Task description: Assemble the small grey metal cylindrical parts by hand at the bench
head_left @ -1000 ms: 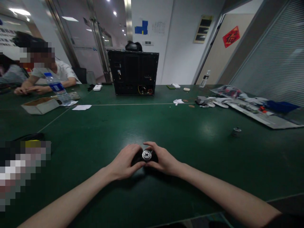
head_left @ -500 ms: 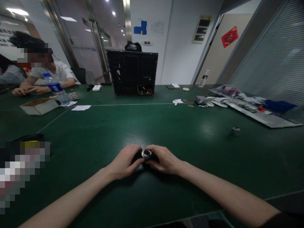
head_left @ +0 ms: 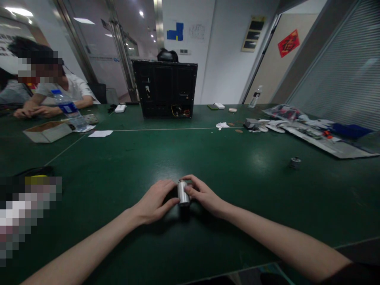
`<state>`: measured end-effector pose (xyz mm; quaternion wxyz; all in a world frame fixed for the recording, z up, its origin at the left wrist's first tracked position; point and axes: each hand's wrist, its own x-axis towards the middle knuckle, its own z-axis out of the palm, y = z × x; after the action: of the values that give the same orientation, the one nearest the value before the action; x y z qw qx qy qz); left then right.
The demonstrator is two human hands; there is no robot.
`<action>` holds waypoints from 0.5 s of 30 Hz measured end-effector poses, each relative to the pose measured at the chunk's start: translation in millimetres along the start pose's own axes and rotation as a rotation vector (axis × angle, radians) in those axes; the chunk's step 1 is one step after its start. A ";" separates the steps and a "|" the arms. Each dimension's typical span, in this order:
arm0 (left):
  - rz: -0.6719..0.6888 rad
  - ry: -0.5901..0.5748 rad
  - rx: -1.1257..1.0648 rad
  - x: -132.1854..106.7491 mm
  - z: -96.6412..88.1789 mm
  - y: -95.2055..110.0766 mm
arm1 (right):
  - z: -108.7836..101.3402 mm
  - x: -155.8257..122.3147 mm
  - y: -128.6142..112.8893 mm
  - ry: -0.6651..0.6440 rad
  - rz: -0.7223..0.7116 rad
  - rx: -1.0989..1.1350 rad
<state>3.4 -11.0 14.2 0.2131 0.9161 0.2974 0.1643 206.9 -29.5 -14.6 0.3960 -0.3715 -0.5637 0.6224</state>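
Note:
A small cylindrical motor (head_left: 183, 193) with a shiny silver casing is held between my two hands, low over the green table. Its side faces me, the dark end is at the bottom and a small nub shows at the top. My right hand (head_left: 204, 196) pinches it, thumb on the front of the casing and index finger over the upper end. My left hand (head_left: 156, 200) is curved round its left side, thumb tip against the lower edge; its other fingertips are partly hidden behind the motor.
A similar small motor (head_left: 295, 162) stands to the right on the green table (head_left: 142, 154). Farther back are a black metal panel (head_left: 166, 89), a water bottle (head_left: 69, 111), an open box (head_left: 49, 132) and a cluttered board (head_left: 323, 142). A person sits at the far left.
The motor has turned from end-on, facing me, to showing its long side. My right thumb has moved up onto the casing; my left hand has hardly moved.

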 end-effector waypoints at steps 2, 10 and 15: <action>0.001 -0.005 0.004 -0.4 -0.8 1.1 | 0.6 2.7 2.7 0.046 0.056 0.116; -0.017 -0.006 0.042 -0.4 -0.7 2.9 | 4.7 5.5 -5.4 0.081 0.177 0.330; -0.027 -0.007 0.046 0.1 -0.7 2.6 | 4.0 3.4 -9.2 0.041 0.177 0.338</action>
<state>4.5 -12.7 16.1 0.1951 0.9172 0.3127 0.1515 202.5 -27.5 -5.2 0.4078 -0.3607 -0.4080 0.7329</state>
